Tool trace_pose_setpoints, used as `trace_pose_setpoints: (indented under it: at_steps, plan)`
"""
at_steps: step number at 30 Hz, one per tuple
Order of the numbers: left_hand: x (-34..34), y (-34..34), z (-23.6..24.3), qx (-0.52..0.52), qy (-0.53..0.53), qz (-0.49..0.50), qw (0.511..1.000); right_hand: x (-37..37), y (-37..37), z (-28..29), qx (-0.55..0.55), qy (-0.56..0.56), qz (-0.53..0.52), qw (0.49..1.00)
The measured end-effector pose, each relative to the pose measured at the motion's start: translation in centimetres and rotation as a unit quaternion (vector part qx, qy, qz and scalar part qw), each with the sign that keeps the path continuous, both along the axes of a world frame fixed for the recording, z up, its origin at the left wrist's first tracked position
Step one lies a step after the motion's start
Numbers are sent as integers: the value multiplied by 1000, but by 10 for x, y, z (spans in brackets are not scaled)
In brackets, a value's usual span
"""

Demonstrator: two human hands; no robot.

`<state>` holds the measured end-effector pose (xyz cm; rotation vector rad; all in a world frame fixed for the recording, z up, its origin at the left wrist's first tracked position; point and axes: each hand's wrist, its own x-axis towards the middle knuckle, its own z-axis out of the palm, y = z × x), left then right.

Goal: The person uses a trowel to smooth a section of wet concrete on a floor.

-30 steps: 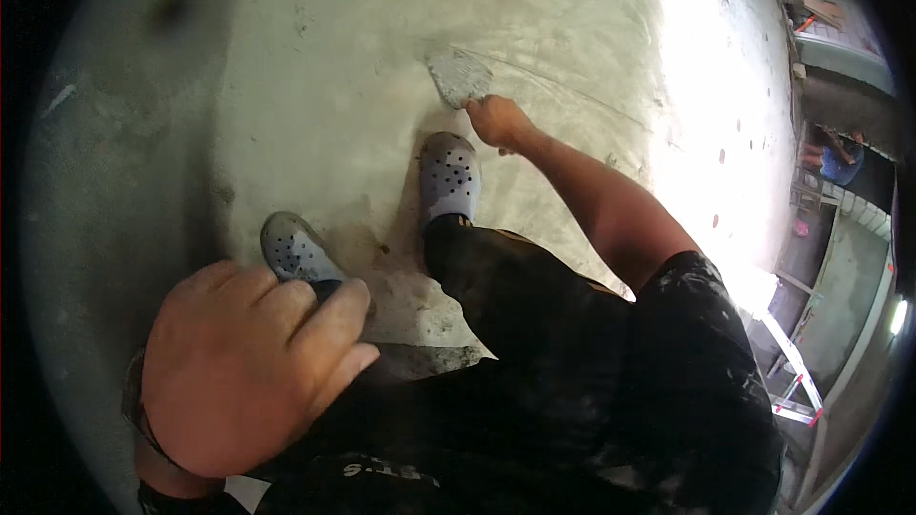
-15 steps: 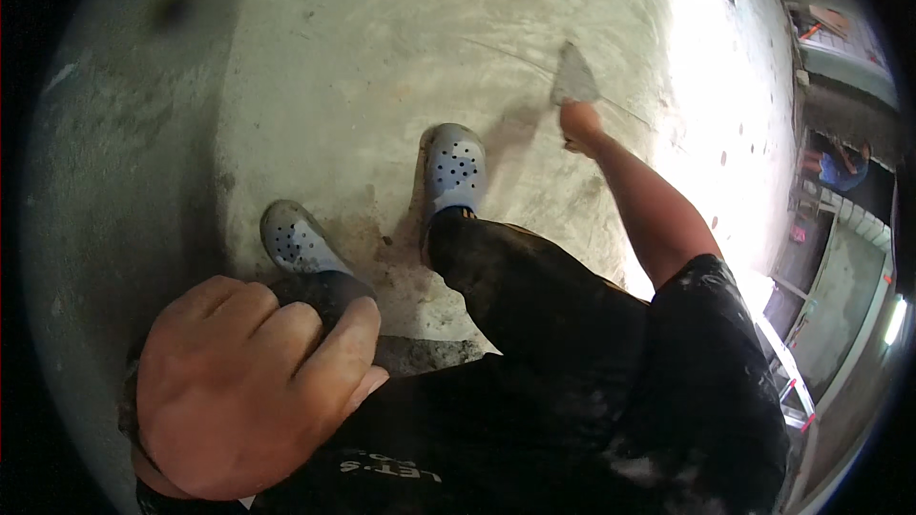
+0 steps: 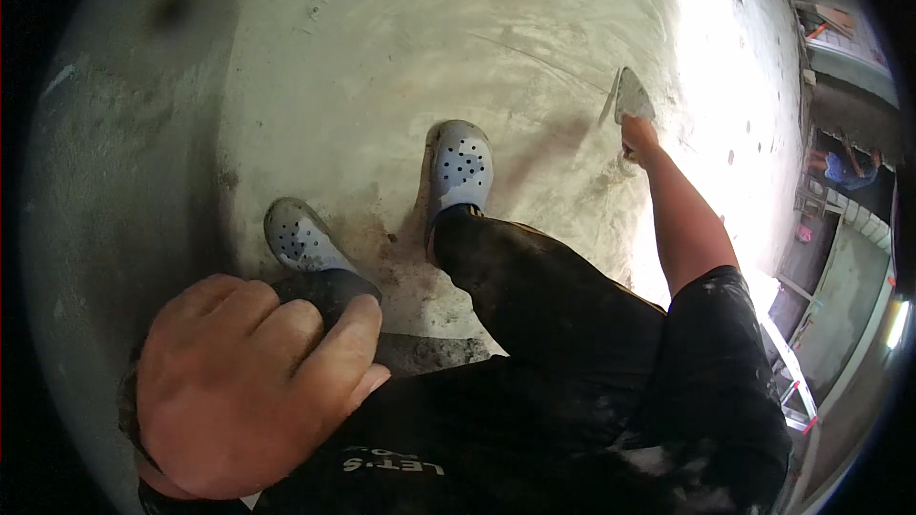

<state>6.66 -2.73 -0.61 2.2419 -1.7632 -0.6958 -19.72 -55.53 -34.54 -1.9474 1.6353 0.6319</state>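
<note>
My right hand (image 3: 640,139) reaches out over the pale cement floor (image 3: 382,57), its fingers closed round the handle of a pointed trowel (image 3: 633,98). The grey blade is tilted, and a thin dark shadow lies on the floor to its left. Close to the camera at lower left is my left hand (image 3: 248,381), its back toward me and its fingers curled in. Whatever it grips, if anything, is hidden under the fingers. A faint straight line crosses the floor left of the trowel.
My feet, in light clogs with holes (image 3: 462,167), stand on the floor. A darker grey wall (image 3: 124,172) rises on the left. At far right are a ladder (image 3: 794,386), a lit lamp (image 3: 897,324) and a person in blue (image 3: 849,169).
My right hand has carried the trowel to the right and slightly nearer to me, and the blade is now turned more on edge. The left hand has stayed in place.
</note>
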Motion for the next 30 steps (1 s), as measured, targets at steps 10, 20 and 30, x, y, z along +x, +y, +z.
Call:
trace_pose_setpoints:
  at_steps: [10,20,30]
  plan:
    - [-6,-3,6,-13,-13,-12,1000,148,196,41,153,-24,182,971]
    - [3,5,5,50,0,6,999,63,8,18,93,-86,-131,983]
    - [6,-7,4,33,-1,-3,999,167,144,61,129,47,204,969]
